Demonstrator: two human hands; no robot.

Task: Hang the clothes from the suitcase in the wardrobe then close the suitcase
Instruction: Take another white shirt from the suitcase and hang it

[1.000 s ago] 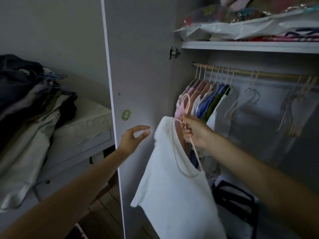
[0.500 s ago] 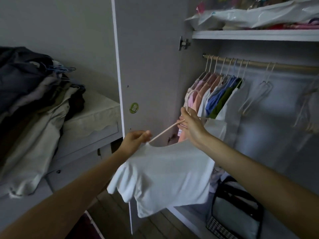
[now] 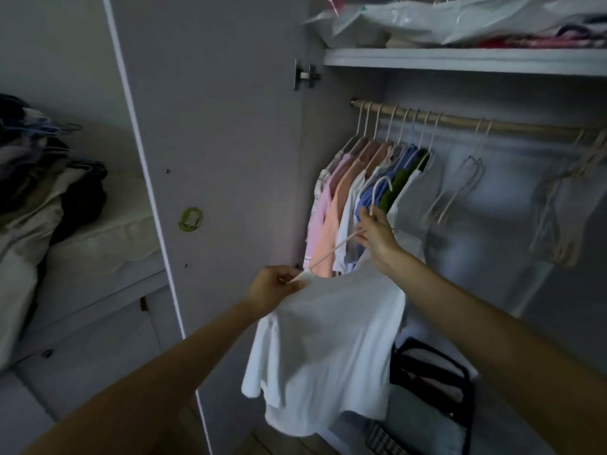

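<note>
One white shirt (image 3: 331,339) hung on one pale hanger (image 3: 331,249) below the rail (image 3: 460,121). The left hand (image 3: 274,290) pinched the shirt's shoulder at the hanger's end; the right hand (image 3: 377,236) gripped the hanger's neck. Eight or so hung garments (image 3: 358,205) crowded the rail's left; two empty hangers (image 3: 456,195) hung beyond.
</note>
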